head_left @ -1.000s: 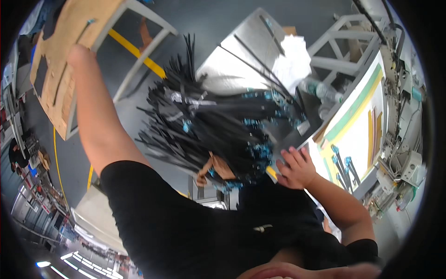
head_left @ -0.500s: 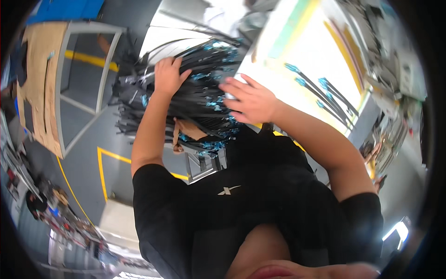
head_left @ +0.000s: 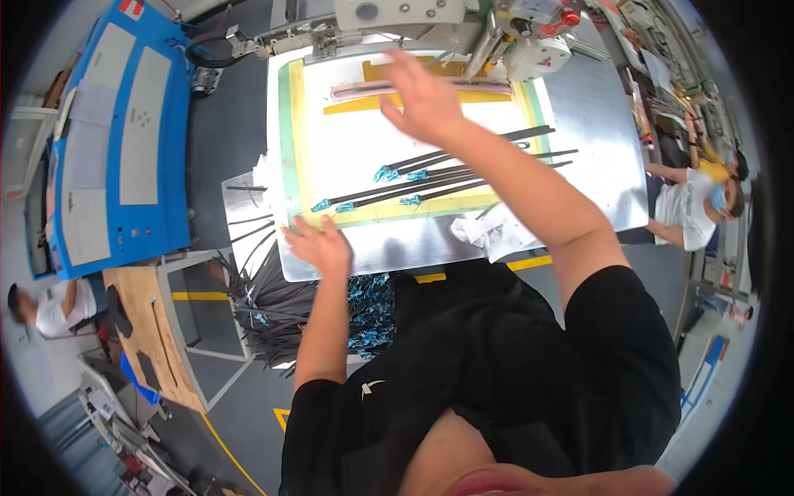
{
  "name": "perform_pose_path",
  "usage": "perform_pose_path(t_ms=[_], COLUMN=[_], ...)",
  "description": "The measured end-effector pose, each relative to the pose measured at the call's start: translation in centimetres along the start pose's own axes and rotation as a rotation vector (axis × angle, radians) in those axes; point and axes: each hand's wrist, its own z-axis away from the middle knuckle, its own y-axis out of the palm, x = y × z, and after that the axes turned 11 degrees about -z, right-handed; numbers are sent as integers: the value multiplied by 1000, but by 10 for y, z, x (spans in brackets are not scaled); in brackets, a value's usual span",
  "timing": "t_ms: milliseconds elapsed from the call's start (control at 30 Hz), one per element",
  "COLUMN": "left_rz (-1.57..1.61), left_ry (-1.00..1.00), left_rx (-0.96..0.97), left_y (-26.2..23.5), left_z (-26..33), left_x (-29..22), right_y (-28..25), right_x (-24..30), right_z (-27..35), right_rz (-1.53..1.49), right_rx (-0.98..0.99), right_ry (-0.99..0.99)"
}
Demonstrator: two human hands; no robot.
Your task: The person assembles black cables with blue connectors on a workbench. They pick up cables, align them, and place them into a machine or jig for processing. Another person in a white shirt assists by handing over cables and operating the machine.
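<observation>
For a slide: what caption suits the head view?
Left hand rests at table edge; right hand hovers open above black straps.

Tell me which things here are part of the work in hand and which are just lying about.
In hand:
- left hand on the metal table edge
- right hand above the yellow board
- black straps on the board
- strap bundle below the table

Lying about:
- white cloth
- blue machine
- wooden bench

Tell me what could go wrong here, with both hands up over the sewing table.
The right hand is raised close to the machine head; reaching further might bring fingers under it. The left hand rests at the table edge, where the loose black straps hanging below could snag or slide off.
</observation>
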Motion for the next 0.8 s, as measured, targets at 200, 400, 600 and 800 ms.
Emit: perform_pose_path(t_ms=[200, 400, 600, 800], left_rz=[-169, -180, -193, -206], left_ry=[-67, -86, -94, -61], left_rx=[26, -2, -7, -78], left_y=[-4, 3, 1, 16], left_z=[9, 10, 10, 10], left_x=[-36, -42, -43, -31], right_y=[-27, -29, -48, -56], right_x=[-37, -53, -49, -86], right_z=[-66, -80, -84, 53], right_rz=[11, -3, -123, -358], right_rx=[-36, 48, 295, 469], right_ry=[-219, -179, -45, -28])
